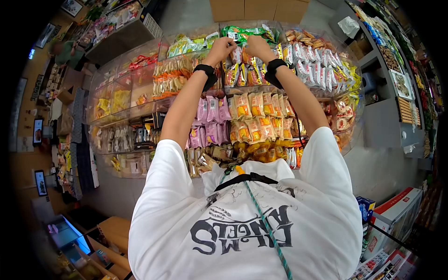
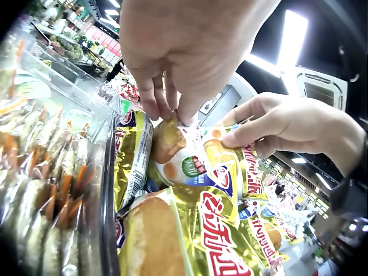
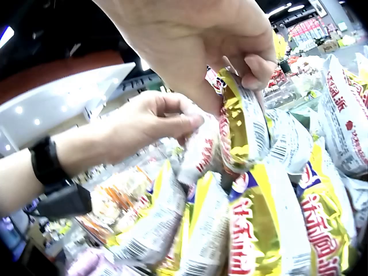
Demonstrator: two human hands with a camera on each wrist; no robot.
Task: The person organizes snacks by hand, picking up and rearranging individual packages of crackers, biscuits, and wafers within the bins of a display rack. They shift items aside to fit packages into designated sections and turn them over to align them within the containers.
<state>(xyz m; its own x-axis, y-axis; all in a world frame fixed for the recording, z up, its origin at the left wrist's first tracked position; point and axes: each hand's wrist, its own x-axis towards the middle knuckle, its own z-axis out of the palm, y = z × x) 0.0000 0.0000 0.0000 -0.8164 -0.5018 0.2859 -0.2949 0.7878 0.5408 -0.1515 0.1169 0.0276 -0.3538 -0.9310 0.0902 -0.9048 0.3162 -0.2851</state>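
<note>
My left hand (image 1: 222,49) pinches the top edge of a white snack packet (image 2: 179,160) with a brown and green print. Beside it, my right hand (image 1: 259,48) pinches a gold-and-white snack packet (image 3: 246,123) between thumb and fingers. Both packets stand upright among several gold packets with red lettering (image 2: 221,233) in a clear-walled bin. In the right wrist view the left hand (image 3: 155,119) is to the left of the right hand (image 3: 213,52), the two packets side by side. The lower ends of both packets are hidden among their neighbours.
Clear dividers (image 2: 108,167) separate the bins. Orange-and-clear packets (image 1: 172,77) lie to the left, white packets (image 1: 317,65) to the right, green bags (image 1: 247,32) behind. Nearer my body are purple packets (image 1: 212,109) and cream packets (image 1: 259,105). A person (image 1: 70,53) is at far left.
</note>
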